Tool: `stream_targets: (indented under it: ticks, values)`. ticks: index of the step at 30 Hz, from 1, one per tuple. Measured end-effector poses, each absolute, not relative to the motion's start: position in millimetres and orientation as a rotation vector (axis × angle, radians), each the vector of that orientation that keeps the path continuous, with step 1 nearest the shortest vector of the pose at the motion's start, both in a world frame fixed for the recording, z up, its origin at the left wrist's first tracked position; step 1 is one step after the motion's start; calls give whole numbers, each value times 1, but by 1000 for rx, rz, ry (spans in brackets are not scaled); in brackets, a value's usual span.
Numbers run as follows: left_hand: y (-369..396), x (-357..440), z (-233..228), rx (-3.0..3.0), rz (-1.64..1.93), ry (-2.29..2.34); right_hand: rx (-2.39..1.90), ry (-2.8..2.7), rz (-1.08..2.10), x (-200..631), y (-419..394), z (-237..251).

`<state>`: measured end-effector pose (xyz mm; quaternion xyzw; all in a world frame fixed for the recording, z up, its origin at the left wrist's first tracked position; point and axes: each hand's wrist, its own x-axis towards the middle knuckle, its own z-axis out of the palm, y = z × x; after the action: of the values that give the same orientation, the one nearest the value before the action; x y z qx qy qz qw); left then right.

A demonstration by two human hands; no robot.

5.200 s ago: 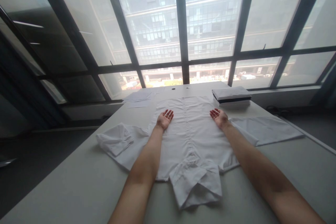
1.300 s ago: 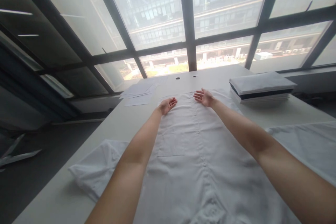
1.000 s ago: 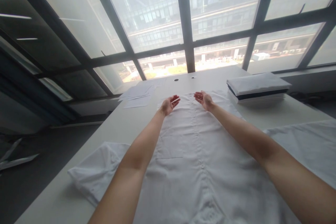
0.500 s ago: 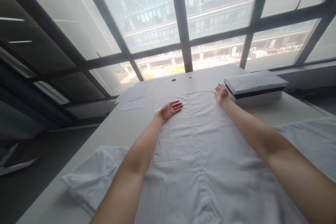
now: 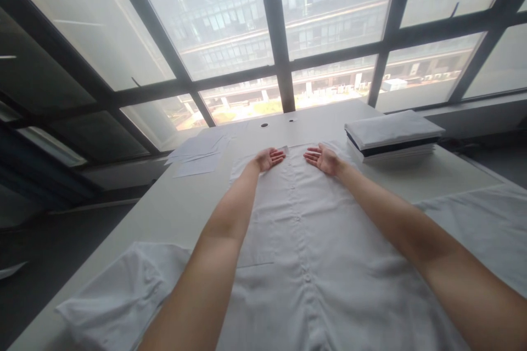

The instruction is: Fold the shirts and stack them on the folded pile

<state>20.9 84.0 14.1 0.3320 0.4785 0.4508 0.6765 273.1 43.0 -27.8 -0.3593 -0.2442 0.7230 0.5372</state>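
Note:
A white buttoned garment, looking like a shirt or lab coat (image 5: 325,241), lies spread front up on the table, its far hem away from me. Buttons run down its middle, and a pocket shows left of them. My left hand (image 5: 270,159) rests palm up at the far end of the cloth, left of the button line, fingers stretched out and holding nothing. Just right of that line is my right hand (image 5: 322,159), also palm up with fingers extended and empty. A sleeve (image 5: 123,290) lies creased at the left; more white cloth (image 5: 477,225) spreads at the right.
A folded white and dark stack (image 5: 395,134) sits at the right of the white table (image 5: 193,203). Loose paper sheets (image 5: 197,153) lie at the far left. Two small holes pierce the tabletop near the windows (image 5: 333,11) at the back.
My right hand has moved left from the garment's far right corner to near the button line. My left hand has shifted slightly farther away. The view has turned a little.

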Motion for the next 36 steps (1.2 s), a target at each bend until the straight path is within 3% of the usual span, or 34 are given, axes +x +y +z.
stream_targets:
  ticks: [6,9,12,14,17,21,25,31,33,36]
  values:
    - [82,24,14,811,1271,906,-810,-562,1727,277,44,-30]
    - [58,-8,16,895,951,708,-794,-548,1733,276,45,-30]
    - [41,-53,17,842,601,857,-790,-521,1738,275,43,-28]
    - [40,-85,17,740,834,1004,-789,-513,1745,276,42,-26]
    - [47,-125,21,545,1454,1165,-792,-505,1746,279,38,-22]
    - [54,-142,28,523,1673,1132,-812,-529,1720,275,35,-16]
    - [47,-103,24,655,1498,956,-833,-599,1646,242,29,-14]
    - [31,-40,-2,720,1052,949,-730,-656,1922,228,31,-23]
    - [30,-42,-7,702,1069,945,-855,-609,1746,255,41,-24]
    - [31,-52,-9,680,1103,891,-1049,-574,1202,297,59,-21]
